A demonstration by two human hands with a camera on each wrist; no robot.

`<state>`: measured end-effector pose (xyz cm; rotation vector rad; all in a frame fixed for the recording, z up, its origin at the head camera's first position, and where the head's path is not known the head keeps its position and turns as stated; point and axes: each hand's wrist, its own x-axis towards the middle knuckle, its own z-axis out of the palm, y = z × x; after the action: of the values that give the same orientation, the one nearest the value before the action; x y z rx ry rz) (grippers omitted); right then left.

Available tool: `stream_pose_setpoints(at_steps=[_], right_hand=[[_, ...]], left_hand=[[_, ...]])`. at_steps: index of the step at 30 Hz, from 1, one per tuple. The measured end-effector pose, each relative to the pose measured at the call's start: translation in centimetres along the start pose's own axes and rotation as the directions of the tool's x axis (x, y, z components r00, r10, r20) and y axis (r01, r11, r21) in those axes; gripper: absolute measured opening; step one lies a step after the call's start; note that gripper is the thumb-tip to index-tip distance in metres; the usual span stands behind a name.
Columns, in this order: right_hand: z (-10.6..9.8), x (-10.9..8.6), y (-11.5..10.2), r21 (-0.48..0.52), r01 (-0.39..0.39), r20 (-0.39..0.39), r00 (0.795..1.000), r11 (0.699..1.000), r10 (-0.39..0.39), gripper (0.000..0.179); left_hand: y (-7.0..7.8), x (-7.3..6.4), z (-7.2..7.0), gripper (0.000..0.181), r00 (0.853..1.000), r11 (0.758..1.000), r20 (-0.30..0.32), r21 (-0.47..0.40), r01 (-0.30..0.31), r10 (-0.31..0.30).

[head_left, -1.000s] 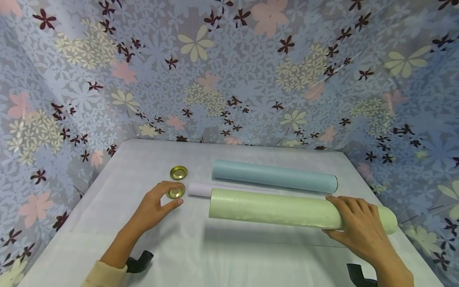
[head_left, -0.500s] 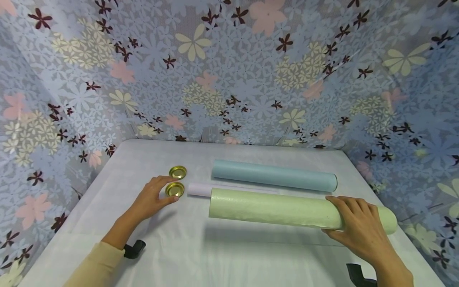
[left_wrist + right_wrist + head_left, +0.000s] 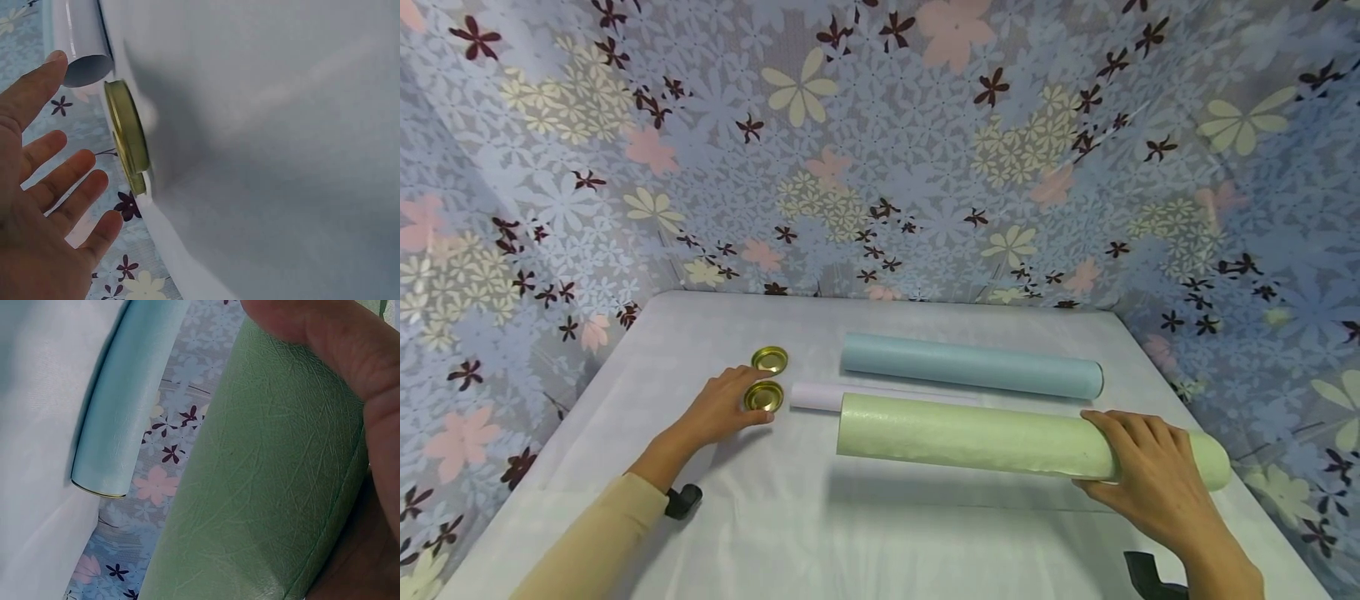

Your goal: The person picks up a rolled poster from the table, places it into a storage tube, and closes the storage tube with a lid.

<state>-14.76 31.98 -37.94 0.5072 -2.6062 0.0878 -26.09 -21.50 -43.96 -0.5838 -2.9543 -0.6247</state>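
Observation:
My right hand (image 3: 1153, 479) grips a light green tube (image 3: 970, 433) near its right end, holding it level above the table, where its shadow falls. In the right wrist view the thumb and palm lie round the wrinkled green surface. On the left, my left hand (image 3: 718, 407) hovers with fingers spread around the nearer of two gold metal lids (image 3: 763, 397). The left wrist view shows a gap between those fingers and the lid (image 3: 128, 125). The farther lid (image 3: 770, 360) lies just behind, beyond the fingertips.
A light blue tube (image 3: 970, 365) lies at the back of the white-covered table (image 3: 865, 550). Between it and the green one is a lavender tube (image 3: 816, 397), mostly hidden. Floral cloth (image 3: 880, 167) hangs behind and along both sides.
My left hand has moved slightly left and away from me, with more of the nearer lid coming into sight. The right hand and green tube stay in place.

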Motion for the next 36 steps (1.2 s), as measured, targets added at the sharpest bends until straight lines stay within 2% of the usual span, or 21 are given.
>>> stream_pose_setpoints(at_steps=[6, 14, 20, 27, 36], right_hand=[[0.0, -0.1, -0.1, -0.007, -0.003, 0.0, 1.0, 1.0, 0.003, 0.092], [0.0, 0.1, -0.2, -0.008, -0.002, 0.003, 1.0, 1.0, 0.002, 0.092], [0.0, 0.0, -0.2, -0.007, 0.003, 0.002, 1.0, 1.0, -0.002, 0.092], [0.1, 0.0, -0.2, 0.008, 0.009, -0.01, 1.0, 1.0, -0.009, 0.094], [0.2, 0.0, -0.2, -0.001, 0.007, -0.003, 1.0, 1.0, -0.007, 0.09]], left_hand=[[-0.2, 0.6, 0.3, 0.068, 0.999, 0.999, 0.043, 0.03, 0.032, -0.034], [-0.8, 1.0, 0.4, 0.071, 0.997, 0.998, 0.079, 0.065, 0.018, -0.023], [-0.7, 1.2, 0.1, 0.073, 0.995, 0.997, 0.098, 0.082, -0.001, -0.007], [-0.6, 1.8, 0.2, 0.069, 0.988, 0.994, 0.144, 0.107, 0.032, -0.047], [-1.1, 2.1, 0.7, 0.071, 0.986, 0.99, 0.154, 0.139, 0.038, -0.06]])
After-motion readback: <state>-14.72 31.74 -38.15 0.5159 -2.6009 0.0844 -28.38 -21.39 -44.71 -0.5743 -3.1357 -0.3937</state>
